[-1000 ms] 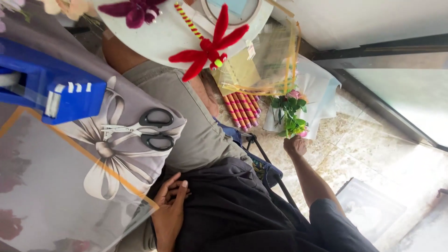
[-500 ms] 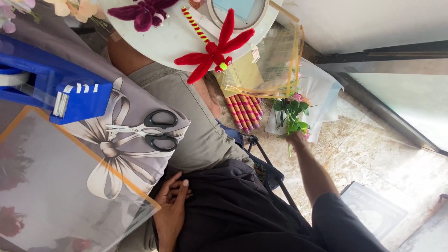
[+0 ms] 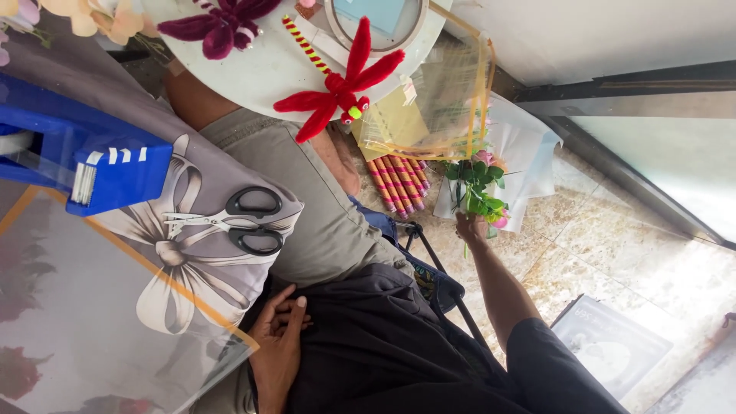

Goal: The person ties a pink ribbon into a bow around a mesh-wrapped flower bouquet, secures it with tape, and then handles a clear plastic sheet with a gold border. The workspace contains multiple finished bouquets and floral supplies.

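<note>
The right hand (image 3: 470,228) is closed around the stems of a small flower bouquet (image 3: 479,190), just beside the white wrapping paper (image 3: 529,153). The left hand (image 3: 277,345) rests open on the lap, well apart from the bouquet, below black-handled scissors (image 3: 241,221).

The blue tape dispenser (image 3: 84,157) is being cut off by the left edge. The pale flowers (image 3: 92,15) are being cropped at the top. The right hand's (image 3: 469,228) fingers are being hidden by the small bouquet (image 3: 479,188).

It looks like a small flower craft workplace: wrapping sheets (image 3: 92,322), scissors (image 3: 238,222), a tape dispenser (image 3: 100,165), artificial flowers (image 3: 222,23) and a small bouquet (image 3: 479,188) on a tiled floor (image 3: 613,253).
</note>
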